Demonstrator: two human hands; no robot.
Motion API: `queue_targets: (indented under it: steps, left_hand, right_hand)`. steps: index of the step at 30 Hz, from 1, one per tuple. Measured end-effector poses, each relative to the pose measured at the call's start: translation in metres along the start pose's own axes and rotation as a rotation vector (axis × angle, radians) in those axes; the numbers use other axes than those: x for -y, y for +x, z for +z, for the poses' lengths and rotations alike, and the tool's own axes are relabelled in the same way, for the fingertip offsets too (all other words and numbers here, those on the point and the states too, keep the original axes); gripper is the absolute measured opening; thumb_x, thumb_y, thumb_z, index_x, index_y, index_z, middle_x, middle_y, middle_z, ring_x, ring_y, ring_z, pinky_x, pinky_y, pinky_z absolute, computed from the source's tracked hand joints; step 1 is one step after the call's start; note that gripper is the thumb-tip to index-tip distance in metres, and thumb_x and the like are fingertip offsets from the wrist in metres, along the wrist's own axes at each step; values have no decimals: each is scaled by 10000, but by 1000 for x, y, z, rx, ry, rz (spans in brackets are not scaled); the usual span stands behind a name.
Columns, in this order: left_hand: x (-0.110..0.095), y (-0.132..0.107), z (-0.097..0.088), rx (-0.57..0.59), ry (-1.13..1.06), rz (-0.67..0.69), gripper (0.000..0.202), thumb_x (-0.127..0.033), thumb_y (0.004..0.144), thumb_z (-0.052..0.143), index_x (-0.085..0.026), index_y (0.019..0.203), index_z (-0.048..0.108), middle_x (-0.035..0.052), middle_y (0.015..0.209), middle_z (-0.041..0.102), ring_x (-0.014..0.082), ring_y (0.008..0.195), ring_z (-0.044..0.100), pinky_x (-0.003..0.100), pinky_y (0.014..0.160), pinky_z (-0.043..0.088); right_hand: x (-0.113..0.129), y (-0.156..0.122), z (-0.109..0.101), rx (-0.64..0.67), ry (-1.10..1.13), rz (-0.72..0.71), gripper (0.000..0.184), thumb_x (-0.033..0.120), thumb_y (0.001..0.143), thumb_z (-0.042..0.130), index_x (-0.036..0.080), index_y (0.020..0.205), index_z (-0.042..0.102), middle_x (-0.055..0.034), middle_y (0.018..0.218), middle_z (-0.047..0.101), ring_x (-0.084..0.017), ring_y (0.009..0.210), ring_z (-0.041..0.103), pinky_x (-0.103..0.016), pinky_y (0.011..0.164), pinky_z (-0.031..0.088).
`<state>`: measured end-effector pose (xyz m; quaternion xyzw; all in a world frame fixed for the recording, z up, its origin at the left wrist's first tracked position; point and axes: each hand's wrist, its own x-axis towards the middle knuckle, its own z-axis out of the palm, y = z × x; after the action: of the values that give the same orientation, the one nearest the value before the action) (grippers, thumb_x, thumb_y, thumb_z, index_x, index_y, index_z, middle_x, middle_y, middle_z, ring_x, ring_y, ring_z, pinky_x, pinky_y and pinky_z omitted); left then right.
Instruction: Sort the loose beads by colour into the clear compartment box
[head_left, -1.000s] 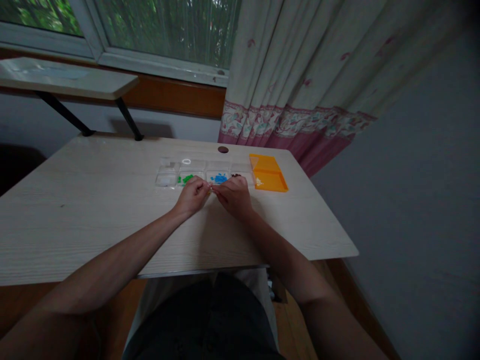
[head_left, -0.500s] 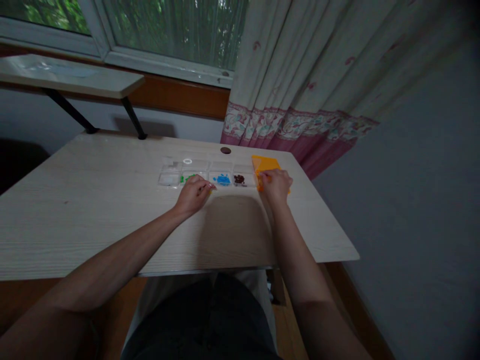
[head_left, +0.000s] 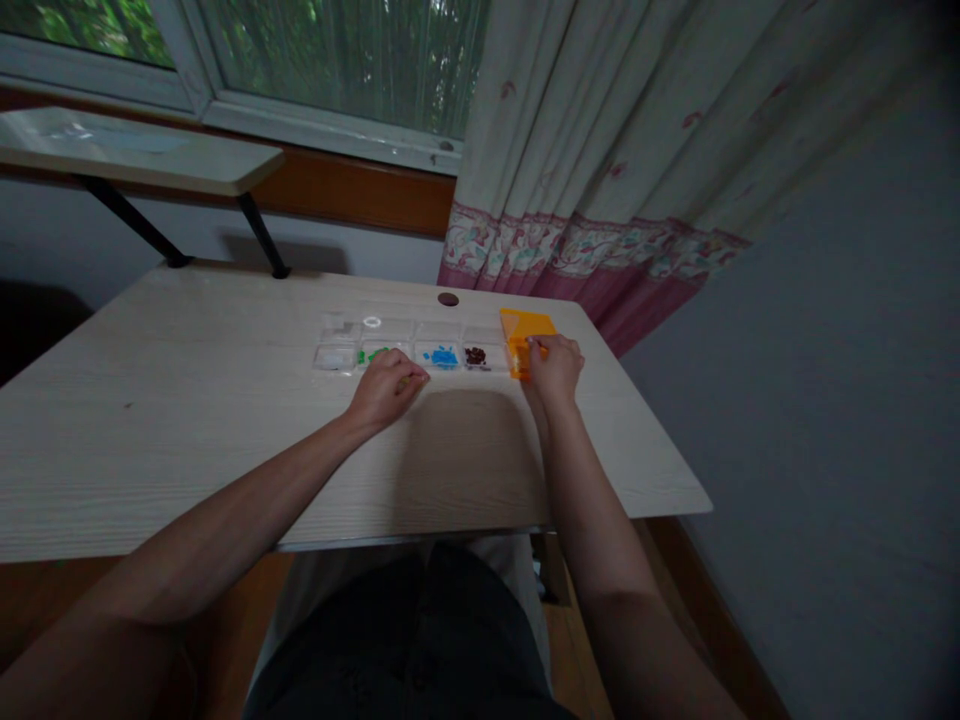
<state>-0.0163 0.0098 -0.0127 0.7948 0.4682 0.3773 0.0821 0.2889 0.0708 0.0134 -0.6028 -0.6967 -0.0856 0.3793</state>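
My left hand [head_left: 386, 388] rests on the wooden table [head_left: 187, 420] with fingers curled in a pinch, just in front of a clear compartment tray [head_left: 334, 358]. The tray holds green beads [head_left: 373, 354], blue beads [head_left: 441, 356] and dark brown beads [head_left: 475, 355]. What the left fingers pinch is too small to make out. My right hand [head_left: 556, 366] lies over the near part of an orange box [head_left: 523, 327], its fingertips pressed together inside it. Whether they grip anything is hidden.
A small white ring [head_left: 372, 322] lies behind the clear tray, and a round cable hole [head_left: 448, 299] sits near the table's far edge. A shelf on black legs [head_left: 135, 160] stands at the back left under the window. A curtain [head_left: 600, 150] hangs at the right.
My right hand left my left hand in the middle and moved right onto the orange box. My left hand stayed almost in place, still pinched.
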Motion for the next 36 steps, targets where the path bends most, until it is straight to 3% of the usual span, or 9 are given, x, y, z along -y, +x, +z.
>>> queue_targets:
  steps: [3, 8, 15, 26, 30, 36]
  left_hand:
    - [-3, -1, 1, 83, 51, 58, 163, -264, 885, 639, -227, 1008, 739, 67, 929, 601, 229, 952, 528, 388, 881, 429]
    - [-12, -1, 4, 180, 163, 126, 258, -302, 878, 664, -262, 1127, 717, 84, 1015, 589, 250, 985, 508, 396, 865, 413]
    - [-12, -2, 7, 179, 208, 139, 179, -298, 868, 671, -274, 1031, 741, 78, 991, 596, 256, 969, 500, 394, 823, 385]
    - [-20, 0, 4, 214, 318, 117, 117, -237, 912, 582, -192, 909, 690, 100, 957, 618, 270, 947, 498, 410, 801, 392]
    - [-17, 0, 4, 128, 224, 54, 153, -254, 938, 538, -166, 900, 658, 108, 941, 609, 262, 943, 507, 413, 848, 414]
    - [-5, 3, 4, -53, -138, -70, 205, -325, 957, 502, -189, 855, 615, 61, 861, 601, 204, 880, 537, 357, 834, 449]
  right_hand:
    - [17, -4, 0, -33, 24, 46, 372, 351, 985, 436, 170, 936, 758, -121, 912, 700, -240, 897, 523, -389, 815, 354]
    - [46, -14, 8, 36, 87, -88, 307, 341, 964, 487, 204, 971, 762, -95, 936, 721, -248, 932, 550, -393, 850, 356]
    - [68, -23, 14, 104, 129, -194, 258, 328, 965, 520, 238, 958, 762, -61, 898, 725, -230, 921, 564, -387, 863, 349]
    - [76, -27, 15, 112, 144, -240, 236, 326, 968, 544, 239, 960, 763, -46, 904, 739, -213, 922, 584, -364, 855, 350]
    - [79, -29, 12, 117, 187, -316, 272, 323, 983, 509, 219, 981, 761, -56, 891, 738, -202, 899, 592, -351, 852, 368]
    - [93, -38, 7, 147, 210, -483, 296, 372, 1001, 483, 252, 1037, 751, -48, 858, 701, -196, 892, 566, -357, 861, 350]
